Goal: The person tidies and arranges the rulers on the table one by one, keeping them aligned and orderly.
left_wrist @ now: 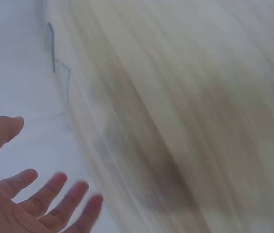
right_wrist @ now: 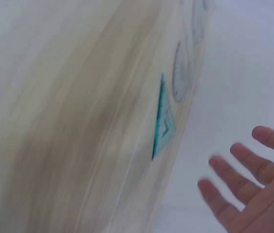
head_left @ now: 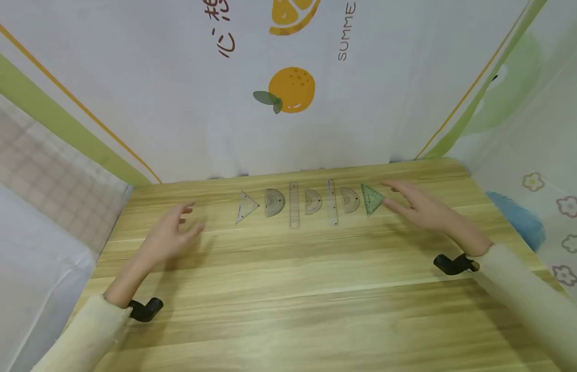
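Wooden desk (head_left: 288, 268): right hand (head_left: 421, 206) grip open beside green set square (head_left: 371, 199); pinch its near edge; left hand (head_left: 169, 235) open, empty.

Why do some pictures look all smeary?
Head view is fairly sharp: the green triangle and table read clearly. Left wrist view is streaked with motion blur around the left hand. Right wrist view is smeared too, the right hand fuzzy.

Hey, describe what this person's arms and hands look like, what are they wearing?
Both arms wear long, pale cream sleeves ending at the wrists. The left hand and right hand are bare: no gloves, and no rings visible. A small black mount sits under each wrist, the left wrist mount and the right wrist mount.
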Demonstrator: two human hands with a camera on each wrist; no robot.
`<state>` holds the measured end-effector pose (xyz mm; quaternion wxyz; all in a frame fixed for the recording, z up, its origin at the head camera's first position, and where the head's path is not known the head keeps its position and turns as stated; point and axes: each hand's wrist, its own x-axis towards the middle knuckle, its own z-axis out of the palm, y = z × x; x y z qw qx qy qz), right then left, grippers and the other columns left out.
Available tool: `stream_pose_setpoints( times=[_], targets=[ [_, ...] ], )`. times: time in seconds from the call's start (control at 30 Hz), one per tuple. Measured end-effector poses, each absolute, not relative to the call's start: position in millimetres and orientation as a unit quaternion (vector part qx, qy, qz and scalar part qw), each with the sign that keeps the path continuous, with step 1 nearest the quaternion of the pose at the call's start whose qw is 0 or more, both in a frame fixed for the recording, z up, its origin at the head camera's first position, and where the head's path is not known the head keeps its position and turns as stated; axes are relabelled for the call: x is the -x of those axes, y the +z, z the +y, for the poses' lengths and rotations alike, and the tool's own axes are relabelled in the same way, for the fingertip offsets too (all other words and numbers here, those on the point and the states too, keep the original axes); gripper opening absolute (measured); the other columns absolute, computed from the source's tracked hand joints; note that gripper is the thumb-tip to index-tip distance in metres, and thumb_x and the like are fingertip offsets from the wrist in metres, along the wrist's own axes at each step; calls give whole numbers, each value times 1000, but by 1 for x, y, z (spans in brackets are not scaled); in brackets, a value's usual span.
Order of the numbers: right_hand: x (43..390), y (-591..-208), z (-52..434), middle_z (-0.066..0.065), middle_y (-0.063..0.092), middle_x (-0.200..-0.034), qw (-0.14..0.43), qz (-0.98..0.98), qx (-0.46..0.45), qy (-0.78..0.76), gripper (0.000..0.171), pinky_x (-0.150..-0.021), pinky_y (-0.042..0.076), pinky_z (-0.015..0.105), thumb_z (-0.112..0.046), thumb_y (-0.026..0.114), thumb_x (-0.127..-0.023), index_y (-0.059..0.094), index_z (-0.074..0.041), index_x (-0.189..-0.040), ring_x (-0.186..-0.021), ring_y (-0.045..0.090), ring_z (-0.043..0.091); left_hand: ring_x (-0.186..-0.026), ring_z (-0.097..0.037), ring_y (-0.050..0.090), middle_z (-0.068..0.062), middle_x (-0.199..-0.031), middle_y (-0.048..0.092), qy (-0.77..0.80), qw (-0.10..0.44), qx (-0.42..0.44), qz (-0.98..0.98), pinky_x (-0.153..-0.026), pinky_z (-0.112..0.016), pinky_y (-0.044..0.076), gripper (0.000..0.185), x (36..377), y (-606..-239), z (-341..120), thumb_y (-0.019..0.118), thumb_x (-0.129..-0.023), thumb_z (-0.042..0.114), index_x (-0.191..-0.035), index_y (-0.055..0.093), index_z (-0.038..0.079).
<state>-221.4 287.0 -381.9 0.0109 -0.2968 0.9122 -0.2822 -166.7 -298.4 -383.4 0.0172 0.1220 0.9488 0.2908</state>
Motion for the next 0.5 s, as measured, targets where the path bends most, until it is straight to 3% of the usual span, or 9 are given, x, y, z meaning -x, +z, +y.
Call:
stream_pose_setpoints(
  times=[0.23,0.33,0.5],
  targets=[
    [235,-379,276,20,61,-131,40,871,275,-405,37,-84,54,47,-18,57,-107,56,-2,-140,-105,65,38,-100,-45,67,-30,-122,61,416,57,-97,903,-76,-48,57,65,172,-380,-292,67,-102,27,-149,38,-8],
    [239,-382,273,19,64,-125,60,861,263,-431,38,-79,56,49,-19,59,-106,58,-2,-139,-98,67,42,-98,-42,68,-30,-121,61,443,78,-95,888,-73,-44,59,64,173,-382,-288,68,-101,25,-148,39,-9],
    [243,-384,272,20,65,-121,97,855,240,-448,44,-82,54,56,-24,62,-104,56,0,-141,-96,67,42,-96,-39,69,-29,-121,62,461,91,-89,878,-72,-44,59,59,172,-388,-281,68,-101,21,-145,43,-9]
  ],
)
